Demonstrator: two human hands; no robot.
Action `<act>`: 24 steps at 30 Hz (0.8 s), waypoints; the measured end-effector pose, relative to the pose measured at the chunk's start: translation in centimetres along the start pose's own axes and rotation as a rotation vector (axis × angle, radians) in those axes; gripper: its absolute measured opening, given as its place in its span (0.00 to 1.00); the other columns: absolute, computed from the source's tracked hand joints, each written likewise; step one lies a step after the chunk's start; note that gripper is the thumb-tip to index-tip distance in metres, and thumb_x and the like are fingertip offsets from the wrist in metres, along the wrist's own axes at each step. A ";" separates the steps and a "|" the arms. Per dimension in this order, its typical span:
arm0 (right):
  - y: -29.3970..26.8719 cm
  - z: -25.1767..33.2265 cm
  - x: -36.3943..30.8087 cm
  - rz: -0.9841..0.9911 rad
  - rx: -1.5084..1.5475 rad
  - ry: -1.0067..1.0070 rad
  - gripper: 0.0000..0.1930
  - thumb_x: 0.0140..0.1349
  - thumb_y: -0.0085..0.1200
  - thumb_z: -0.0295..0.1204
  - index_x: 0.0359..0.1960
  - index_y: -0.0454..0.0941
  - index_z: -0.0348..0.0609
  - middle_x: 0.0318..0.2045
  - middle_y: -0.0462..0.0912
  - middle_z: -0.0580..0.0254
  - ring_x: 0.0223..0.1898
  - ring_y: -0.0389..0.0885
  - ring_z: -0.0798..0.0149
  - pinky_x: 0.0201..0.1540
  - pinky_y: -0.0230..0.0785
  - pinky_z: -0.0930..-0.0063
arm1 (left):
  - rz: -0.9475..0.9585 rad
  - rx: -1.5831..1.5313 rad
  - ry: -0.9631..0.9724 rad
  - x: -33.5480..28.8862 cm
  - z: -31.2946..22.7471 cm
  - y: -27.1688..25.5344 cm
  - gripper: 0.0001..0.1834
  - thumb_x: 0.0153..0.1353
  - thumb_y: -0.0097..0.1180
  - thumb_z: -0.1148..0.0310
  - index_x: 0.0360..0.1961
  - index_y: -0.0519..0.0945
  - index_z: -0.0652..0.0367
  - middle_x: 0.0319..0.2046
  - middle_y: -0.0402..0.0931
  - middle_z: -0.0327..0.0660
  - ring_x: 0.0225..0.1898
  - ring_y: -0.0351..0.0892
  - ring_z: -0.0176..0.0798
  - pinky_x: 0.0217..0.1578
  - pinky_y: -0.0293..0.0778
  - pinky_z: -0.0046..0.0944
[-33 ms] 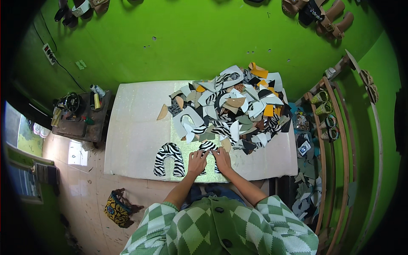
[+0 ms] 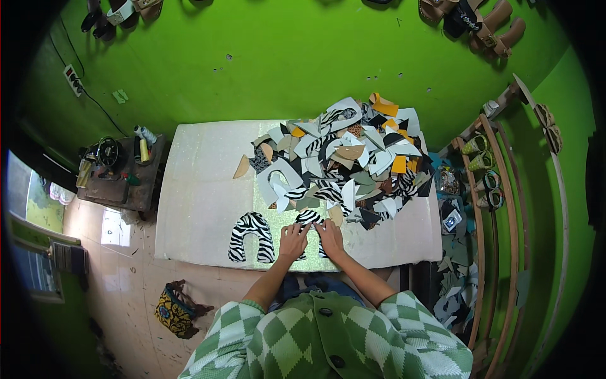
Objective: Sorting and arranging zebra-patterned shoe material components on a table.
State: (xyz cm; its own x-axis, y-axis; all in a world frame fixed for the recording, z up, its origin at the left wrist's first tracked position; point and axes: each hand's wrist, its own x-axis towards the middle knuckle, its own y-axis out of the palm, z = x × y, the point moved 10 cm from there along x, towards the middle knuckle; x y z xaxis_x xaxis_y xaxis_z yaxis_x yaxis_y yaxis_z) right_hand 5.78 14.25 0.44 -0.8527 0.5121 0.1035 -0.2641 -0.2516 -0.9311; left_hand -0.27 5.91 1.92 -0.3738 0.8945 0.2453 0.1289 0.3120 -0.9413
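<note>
A U-shaped zebra-striped piece (image 2: 308,216) lies flat near the front edge of the table (image 2: 199,189), its rounded end pointing away from me. My left hand (image 2: 294,240) covers its left side and my right hand (image 2: 331,237) its right side. Both hands are closed on it, fingers bent and thumbs turned inward near its inner curve. The fingertips partly hide the piece. To the left of my hands rests a second zebra-striped U-shaped piece (image 2: 250,222), untouched and apart from the first.
Beyond my hands spreads a heap of cut material scraps (image 2: 341,151). A small dark side table (image 2: 136,189) with thread spools (image 2: 144,150) stands left. Wooden racks (image 2: 505,240) holding sandals (image 2: 482,160) line the right. On the floor lies a patterned bag (image 2: 175,311).
</note>
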 end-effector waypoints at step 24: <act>0.5 0.2 0.7 0.058 -0.144 -0.031 0.14 0.54 0.46 0.26 0.42 0.76 0.51 0.33 0.70 0.61 0.40 0.70 0.62 0.40 0.59 0.64 | 0.054 0.069 -0.223 -2.6 4.3 -0.3 0.23 0.53 0.52 0.61 0.52 0.71 0.53 0.46 0.66 0.44 0.45 0.64 0.45 0.46 0.59 0.44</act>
State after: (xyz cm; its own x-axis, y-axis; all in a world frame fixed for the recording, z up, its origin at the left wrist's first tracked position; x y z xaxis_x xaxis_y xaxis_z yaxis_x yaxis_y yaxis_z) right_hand 4.96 14.31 0.16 -0.8787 0.4740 0.0571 -0.1487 -0.1582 -0.9761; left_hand -3.30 2.12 0.57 -0.5625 0.8141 0.1445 0.0939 0.2365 -0.9671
